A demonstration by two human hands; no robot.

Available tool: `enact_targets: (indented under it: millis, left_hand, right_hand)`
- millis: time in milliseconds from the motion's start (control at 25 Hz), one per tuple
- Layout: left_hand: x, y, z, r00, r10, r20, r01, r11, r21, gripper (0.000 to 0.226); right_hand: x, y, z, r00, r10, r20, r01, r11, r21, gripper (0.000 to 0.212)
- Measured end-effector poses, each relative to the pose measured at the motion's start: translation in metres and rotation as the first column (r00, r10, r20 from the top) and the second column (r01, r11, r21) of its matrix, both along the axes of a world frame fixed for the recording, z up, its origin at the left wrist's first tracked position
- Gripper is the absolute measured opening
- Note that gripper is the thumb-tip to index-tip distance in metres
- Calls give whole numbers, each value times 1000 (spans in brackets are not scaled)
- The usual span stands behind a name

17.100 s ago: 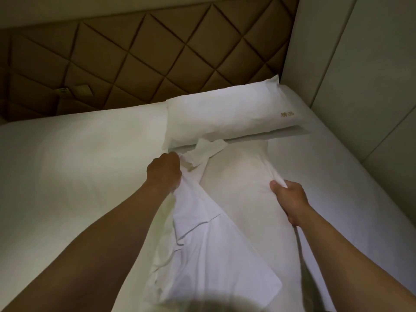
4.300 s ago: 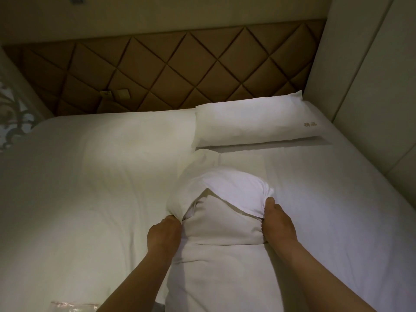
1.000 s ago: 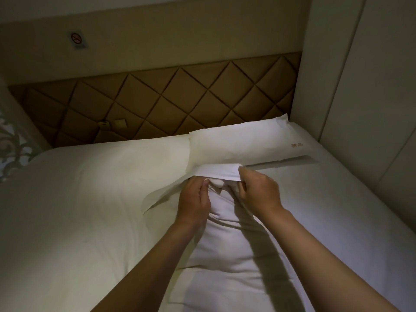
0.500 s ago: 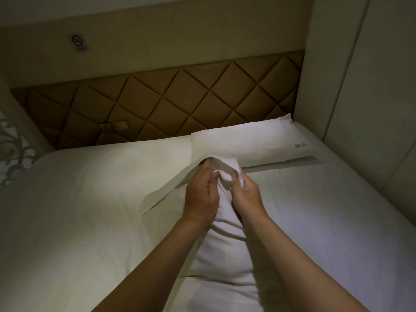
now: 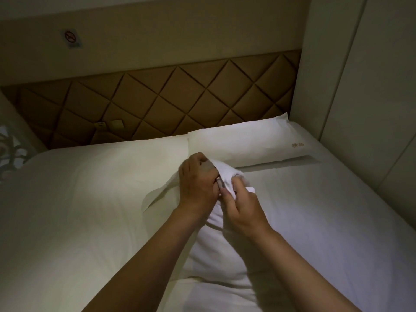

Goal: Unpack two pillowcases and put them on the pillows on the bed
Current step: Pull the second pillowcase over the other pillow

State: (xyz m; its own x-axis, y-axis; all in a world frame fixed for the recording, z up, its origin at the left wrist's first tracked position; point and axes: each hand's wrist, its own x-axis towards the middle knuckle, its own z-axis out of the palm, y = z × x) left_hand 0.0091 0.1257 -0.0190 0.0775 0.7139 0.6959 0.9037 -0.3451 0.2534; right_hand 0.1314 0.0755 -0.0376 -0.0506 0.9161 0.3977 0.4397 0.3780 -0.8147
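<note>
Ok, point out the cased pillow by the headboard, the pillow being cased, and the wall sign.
cased pillow (image 5: 245, 143), head view, middle of its top face.
pillow being cased (image 5: 213, 255), head view, its bulging body nearer the camera.
wall sign (image 5: 72, 39), head view, its centre.

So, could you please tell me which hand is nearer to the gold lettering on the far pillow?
Right. The right hand has its grip on the pillowcase down-left of the gold lettering; the left hand holds it further left, farther from the lettering.
</note>
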Motion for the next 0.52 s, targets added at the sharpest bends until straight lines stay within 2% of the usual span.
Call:
enact_targets:
  millis: [40, 80, 160, 200, 280, 400, 520]
  left_hand:
    - [0, 3, 3, 998, 39, 53, -39, 999, -2, 22]
    - [0, 6, 7, 983, 74, 168, -66, 997, -48, 20]
    - [-6, 15, 9, 916, 141, 374, -74, 979, -190, 25]
    - [-10, 19, 5, 908, 156, 388, -61, 968, -245, 25]
    - [-16, 20, -10, 955, 119, 270, -32, 952, -304, 21]
    - [-13, 11, -31, 997, -10, 79, 33, 956, -293, 14]
    - [-24, 13, -42, 970, -78, -231, 15, 965, -262, 29]
  right_hand:
    - [-1, -5, 1, 997, 43, 58, -42, 999, -5, 9]
    - [-3, -12, 0, 989, 94, 113, -92, 995, -25, 9]
    - [-4, -28, -6, 956, 178, 235, -174, 984, -38, 14]
    - [-2, -35, -9, 931, 207, 302, -203, 978, -45, 18]
    - [9, -46, -18, 867, 255, 428, -216, 967, -137, 24]
    - [21, -47, -40, 750, 242, 616, -108, 963, -246, 27]
    - [24, -34, -60, 735, 114, 669, 78, 965, -250, 29]
